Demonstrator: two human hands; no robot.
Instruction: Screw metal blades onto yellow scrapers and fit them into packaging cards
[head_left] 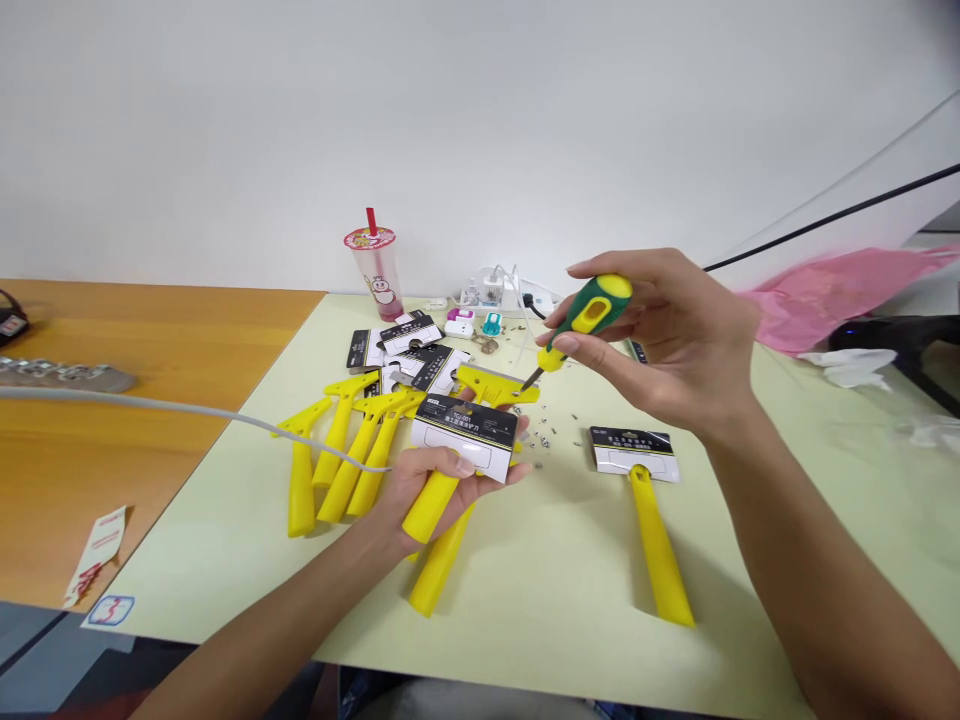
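Note:
My left hand [431,485] is closed around the yellow handle of a scraper [431,508], with a black-and-white printed card [465,435] lying over its upper part. My right hand [652,335] grips a green and yellow screwdriver [592,315], its tip pointing down at the yellow scraper head [499,385] beyond the card. Whether the tip touches a screw there is too small to tell. Another yellow handle [442,565] lies beneath my left hand. To the right, a carded scraper [660,545] rests on the table.
Several yellow scrapers [341,440] lie at left, with printed cards [401,350] behind them. Small metal parts [544,440] are scattered mid-table. A drink cup [382,280] and a power strip [499,290] stand near the wall. A grey cable [187,407] crosses at left; a pink bag [840,295] lies right.

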